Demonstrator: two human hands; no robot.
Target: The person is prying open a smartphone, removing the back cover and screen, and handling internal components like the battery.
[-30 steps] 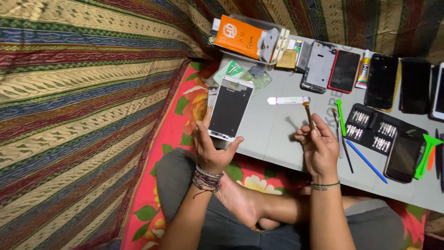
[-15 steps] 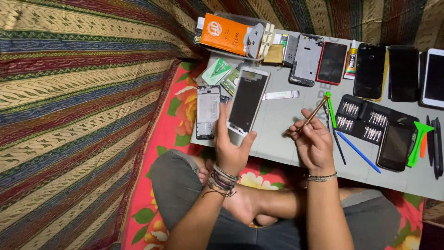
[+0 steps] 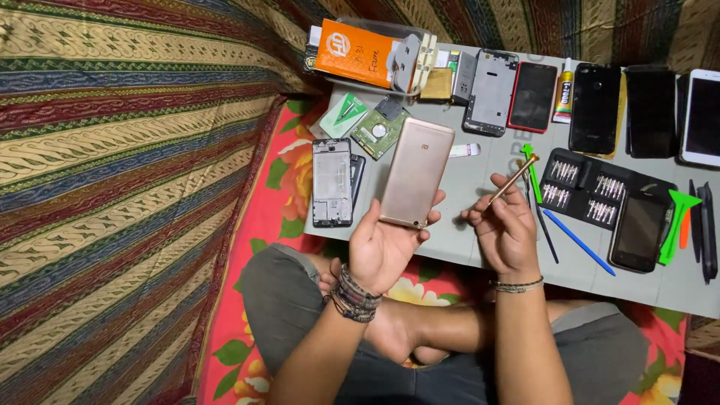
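Left hand (image 3: pixel 382 247) holds a gold phone (image 3: pixel 416 172) back-side up, fingers curled around its lower end, raised above the near edge of the grey table (image 3: pixel 480 240). Right hand (image 3: pixel 506 232) pinches a thin brown-handled tool (image 3: pixel 514 178) between thumb and fingertips, tip angled up to the right. A bare phone frame (image 3: pixel 332 182) lies on the table left of the gold phone; a black screwdriver-bit case (image 3: pixel 581 191) and blue pry stick (image 3: pixel 577 241) lie right of the right hand.

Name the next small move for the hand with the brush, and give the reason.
Probably bring the brush across to the phone. The left hand holds the phone up off the table, its gold back facing the camera, tilted toward the right hand. The right hand pinches the brush with its tip raised and pointing away from the phone, with a clear gap between them.
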